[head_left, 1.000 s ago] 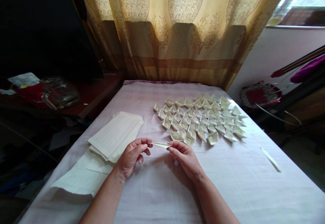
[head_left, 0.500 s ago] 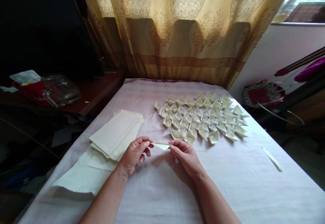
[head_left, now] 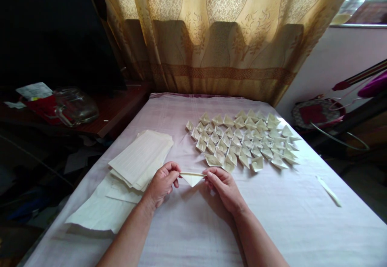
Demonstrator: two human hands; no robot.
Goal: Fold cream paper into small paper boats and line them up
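A small folded piece of paper is stretched between my two hands, its long edge level and its point hanging down. My left hand pinches its left corner between thumb and fingers. At the right corner, my right hand grips it the same way. Just beyond my hands lie several folded paper boats, grouped closely in rows. To the left of my left hand is a stack of lined paper sheets, with a larger pale sheet under it.
A narrow paper strip lies on the cloth-covered table at the right. Left of the table, a glass jar rests on a dark wooden surface. Behind hangs a gold curtain.
The folded paper has tipped so more of its hanging triangular face shows. Both hands keep their hold on its ends. The whole view has shifted slightly.
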